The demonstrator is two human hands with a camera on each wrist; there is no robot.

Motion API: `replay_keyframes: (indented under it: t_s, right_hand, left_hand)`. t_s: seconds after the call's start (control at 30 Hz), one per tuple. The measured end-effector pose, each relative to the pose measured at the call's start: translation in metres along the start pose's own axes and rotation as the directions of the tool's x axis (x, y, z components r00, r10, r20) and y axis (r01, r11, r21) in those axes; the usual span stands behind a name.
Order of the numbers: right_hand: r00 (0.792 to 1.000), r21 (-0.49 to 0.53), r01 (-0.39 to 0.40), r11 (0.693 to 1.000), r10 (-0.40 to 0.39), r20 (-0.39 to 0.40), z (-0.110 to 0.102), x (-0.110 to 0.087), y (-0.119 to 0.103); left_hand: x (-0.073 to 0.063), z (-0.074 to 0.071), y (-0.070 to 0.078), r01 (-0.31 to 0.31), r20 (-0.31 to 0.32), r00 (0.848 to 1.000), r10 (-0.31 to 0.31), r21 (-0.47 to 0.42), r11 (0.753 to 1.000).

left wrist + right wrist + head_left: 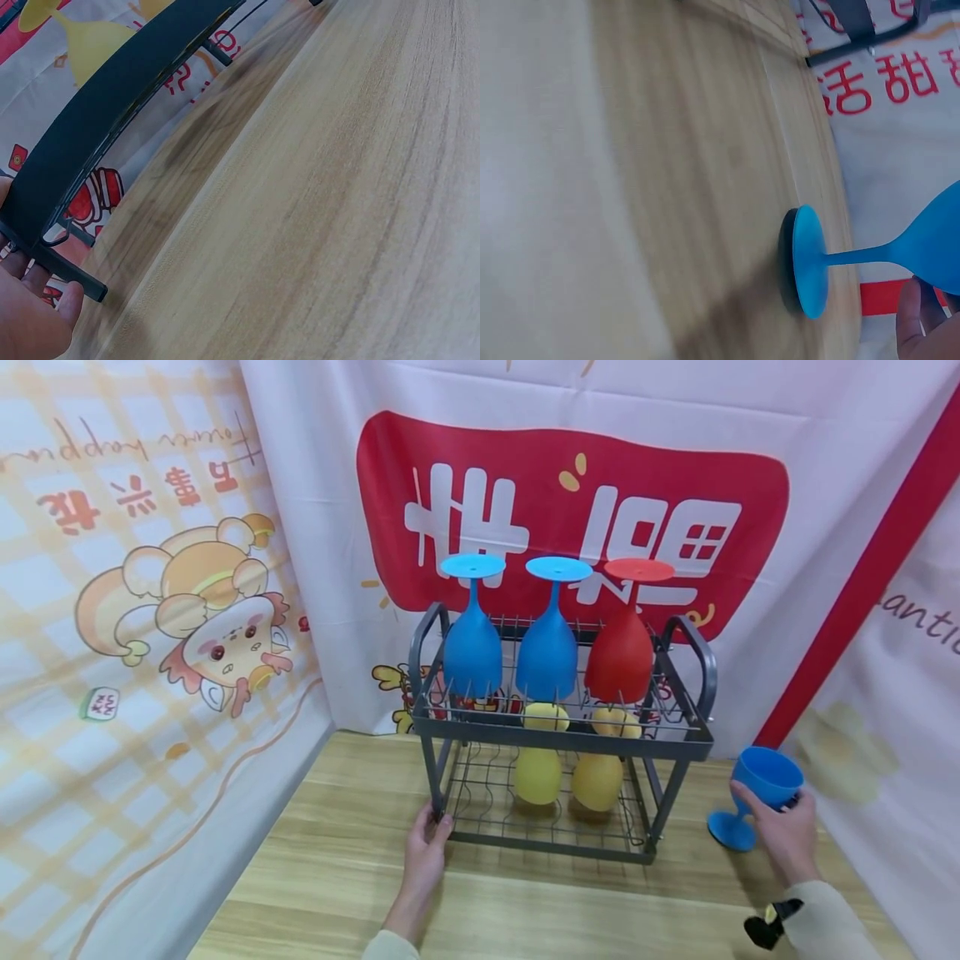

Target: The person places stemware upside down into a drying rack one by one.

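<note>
My left hand (426,856) grips the front left lower corner of a dark two-tier wire rack (487,733). In the left wrist view its fingers wrap under the rack's dark frame (97,105), beside the short foot. Off the rack's right side, my right hand (787,835) holds a blue goblet (768,772) by the bowl, rim up. The right wrist view shows the goblet's round base (810,262) close over the table, with a dark shadow beside it. Two blue goblets (472,656) (547,656) and a red goblet (620,660) stand upside down on the upper tier.
Two yellow goblets (537,777) (597,781) stand upside down on the lower tier. The rack rests on a wood-grain table (322,860). Printed cloth hangs behind it (322,527) and along both sides. A black strap (772,924) is on the right wrist.
</note>
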State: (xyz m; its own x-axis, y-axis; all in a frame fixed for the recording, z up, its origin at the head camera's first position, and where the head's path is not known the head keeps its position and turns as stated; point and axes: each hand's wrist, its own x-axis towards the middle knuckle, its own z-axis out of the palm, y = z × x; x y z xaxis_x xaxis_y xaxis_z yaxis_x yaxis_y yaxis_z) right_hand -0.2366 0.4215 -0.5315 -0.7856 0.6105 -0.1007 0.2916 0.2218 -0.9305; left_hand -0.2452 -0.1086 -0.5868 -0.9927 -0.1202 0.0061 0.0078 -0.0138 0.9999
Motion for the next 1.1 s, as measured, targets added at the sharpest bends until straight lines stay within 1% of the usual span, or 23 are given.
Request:
replay_keyframes:
  t_s: [0.17,0.27,0.4,0.53,0.7,0.83,0.9,0.97,1.1]
  right_hand:
    - [0.999,-0.060,0.016,0.998,-0.014,0.028,-0.005,-0.018,0.007]
    - [0.998,-0.071,0.018,0.997,-0.014,0.057,-0.006,-0.031,0.009]
    - [0.996,-0.086,0.004,0.996,0.004,0.092,-0.003,-0.051,0.005]
    - [0.993,-0.103,0.014,0.995,-0.001,0.121,0.002,-0.071,-0.002]
    - [0.992,-0.107,0.032,0.994,-0.019,0.122,0.010,-0.094,-0.008]
    - [0.993,-0.145,0.021,0.989,-0.005,0.116,0.015,-0.110,-0.010]
    - [0.993,-0.157,0.028,0.987,-0.010,0.116,0.017,-0.117,-0.010]
    - [0.992,-0.158,0.040,0.987,-0.020,0.121,0.018,-0.124,-0.011]
    - [0.988,-0.135,0.087,0.987,-0.069,0.135,0.022,-0.138,-0.014]
  left_hand:
    - [0.001,0.000,0.000,0.017,0.003,1.000,-0.017,-0.002,1.000]
    - [0.002,0.000,0.000,0.017,0.002,1.000,-0.017,0.006,1.000]
    - [0.002,0.000,0.001,0.009,0.004,1.000,-0.009,0.015,1.000]
    - [0.002,0.000,0.000,0.011,0.001,1.000,-0.011,0.019,1.000]
    - [0.001,-0.001,-0.001,0.001,0.001,1.000,-0.001,0.023,1.000]
    - [0.000,-0.003,-0.001,-0.004,0.001,1.000,0.004,0.023,1.000]
    - [0.000,-0.002,-0.001,-0.004,0.000,1.000,0.004,0.021,1.000]
    - [0.000,-0.002,-0.001,-0.007,0.002,1.000,0.007,0.026,1.000]
    - [0.000,-0.001,-0.001,-0.010,0.001,1.000,0.010,0.029,1.000]
